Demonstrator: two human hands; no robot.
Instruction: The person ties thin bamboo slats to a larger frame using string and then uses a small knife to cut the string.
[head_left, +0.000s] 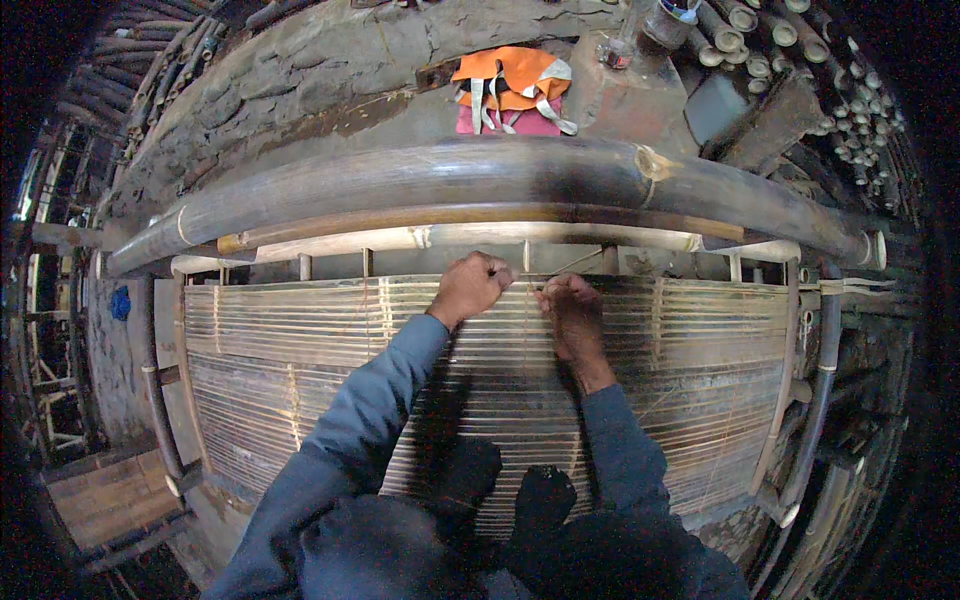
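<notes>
Hands work at the far edge of a bamboo slat mat (480, 370), whose thin slats run left to right. The left hand (470, 287) is closed to a fist, its fingers pinched on a thin string (527, 330) that crosses the slats from far to near. The right hand (573, 312) lies just right of this string, fingers curled down on the slats; whether they grip it I cannot tell. Beyond both hands, a thick bamboo pole (480, 180) lies across, with an orange cloth (510, 80) farther behind.

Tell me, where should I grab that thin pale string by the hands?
Probably pinch the thin pale string from above, just below the left hand and right hand. It runs taut and upright across the flat woven bamboo-strip mat, so only its top side is free.
</notes>
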